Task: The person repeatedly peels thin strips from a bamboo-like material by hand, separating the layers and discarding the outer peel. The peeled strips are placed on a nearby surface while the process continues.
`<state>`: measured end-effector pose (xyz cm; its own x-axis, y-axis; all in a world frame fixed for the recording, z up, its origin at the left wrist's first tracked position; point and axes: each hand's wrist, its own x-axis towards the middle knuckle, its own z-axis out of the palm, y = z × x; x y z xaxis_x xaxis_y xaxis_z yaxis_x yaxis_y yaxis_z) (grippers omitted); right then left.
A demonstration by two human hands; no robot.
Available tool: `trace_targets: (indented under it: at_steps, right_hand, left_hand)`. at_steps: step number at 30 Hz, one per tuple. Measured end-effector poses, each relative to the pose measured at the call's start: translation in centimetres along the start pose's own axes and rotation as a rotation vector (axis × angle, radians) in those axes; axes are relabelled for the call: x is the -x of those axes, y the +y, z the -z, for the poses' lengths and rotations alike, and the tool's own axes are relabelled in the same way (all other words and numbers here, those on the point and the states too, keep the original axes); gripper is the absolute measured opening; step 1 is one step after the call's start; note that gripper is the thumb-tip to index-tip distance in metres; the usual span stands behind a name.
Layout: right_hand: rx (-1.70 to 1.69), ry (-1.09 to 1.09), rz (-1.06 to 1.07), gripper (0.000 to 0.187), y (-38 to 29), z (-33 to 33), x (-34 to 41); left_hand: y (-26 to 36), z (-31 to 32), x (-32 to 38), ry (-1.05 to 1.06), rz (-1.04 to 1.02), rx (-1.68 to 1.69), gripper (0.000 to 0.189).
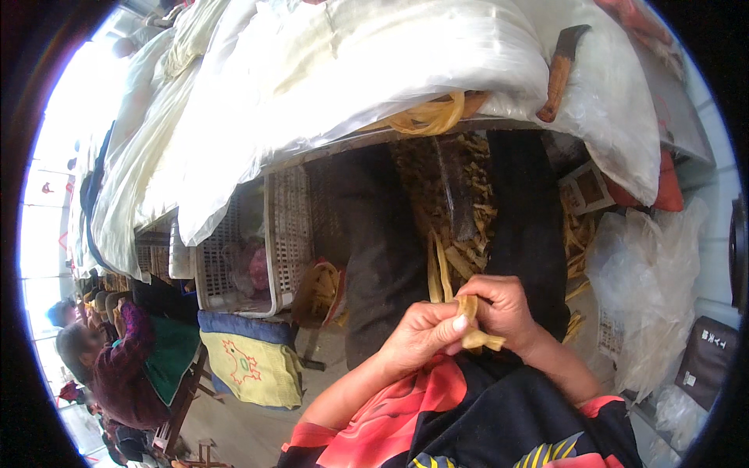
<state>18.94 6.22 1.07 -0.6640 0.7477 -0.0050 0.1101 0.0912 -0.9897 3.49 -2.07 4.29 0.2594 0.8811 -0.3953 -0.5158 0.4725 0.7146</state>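
Note:
My left hand (426, 332) pinches a folded, pale yellow strip (477, 338) between thumb and fingers, close in front of my chest. The strip looks like rawhide, and its short frayed end sticks out to the right. Against it, my right hand (497, 299) grips the same piece with curled fingers. Two long tails (439, 266) of similar strip run away from the hands, between my dark-trousered legs. Part of the folded piece is hidden by the fingers. Below it lies a heap of yellow-brown offcuts (468, 251), with a dark bar-like piece above them.
A hooked knife with a wooden handle (557, 85) lies on the plastic-covered bench (374, 64). More strips (430, 117) hang at its edge. Left are a white plastic crate (270, 245), a yellow cloth-covered seat (251, 365) and a seated person (117, 368). Clear plastic bags (646, 281) bulge at right.

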Motion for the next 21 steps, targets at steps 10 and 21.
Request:
trace_targets:
  at_steps: [10, 21]
  right_hand:
    - [-0.603, 0.028, -0.390, 0.024, -1.3, 4.2, 0.8]
    - [-0.993, 0.023, -0.444, 0.047, 4.3, 6.3, -2.4]
  left_hand:
    - [-2.4, 5.2, -2.3, 0.171, -0.221, -0.349, 0.020]
    - [1.8, 7.6, -2.4, 0.526, -0.251, 0.129, 0.014]
